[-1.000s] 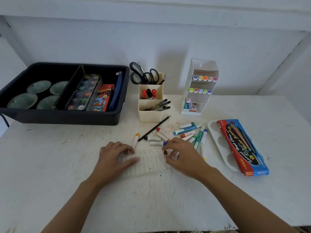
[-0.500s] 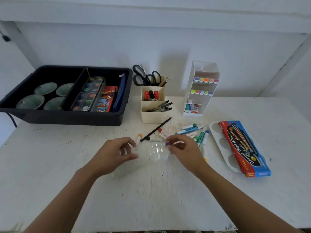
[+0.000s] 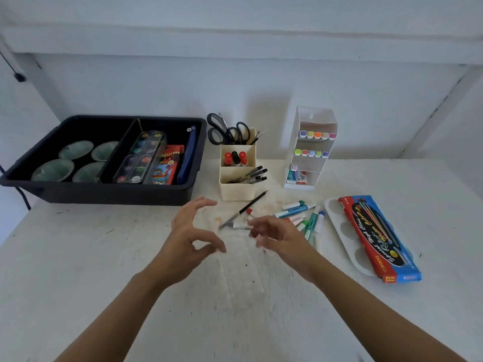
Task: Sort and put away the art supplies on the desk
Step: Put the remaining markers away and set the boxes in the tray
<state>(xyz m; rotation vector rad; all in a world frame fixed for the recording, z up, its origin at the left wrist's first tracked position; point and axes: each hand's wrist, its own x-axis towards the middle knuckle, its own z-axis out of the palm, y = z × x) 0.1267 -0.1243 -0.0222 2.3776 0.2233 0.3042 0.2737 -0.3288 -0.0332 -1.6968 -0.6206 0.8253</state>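
A clear plastic bag (image 3: 240, 259), nearly see-through and blurred, hangs between my two hands above the white desk (image 3: 104, 257). My left hand (image 3: 190, 236) pinches its left edge between thumb and a finger, the other fingers spread upward. My right hand (image 3: 277, 237) grips its right edge with curled fingers. Just behind the hands lie several loose markers (image 3: 300, 215) and a thin black brush (image 3: 251, 203). Some markers show faintly through the bag.
A black bin (image 3: 104, 195) at the back left holds round dishes, a paint set and a crayon box. A cream organizer (image 3: 237, 190) with scissors (image 3: 222, 129) and a white marker rack (image 3: 311, 152) stand behind. A white palette (image 3: 337, 218) under a red-blue watercolour box (image 3: 376, 236) lies right.
The clear bag lay flat on the desk between my hands; both hands have taken hold of it and lifted it off the surface.
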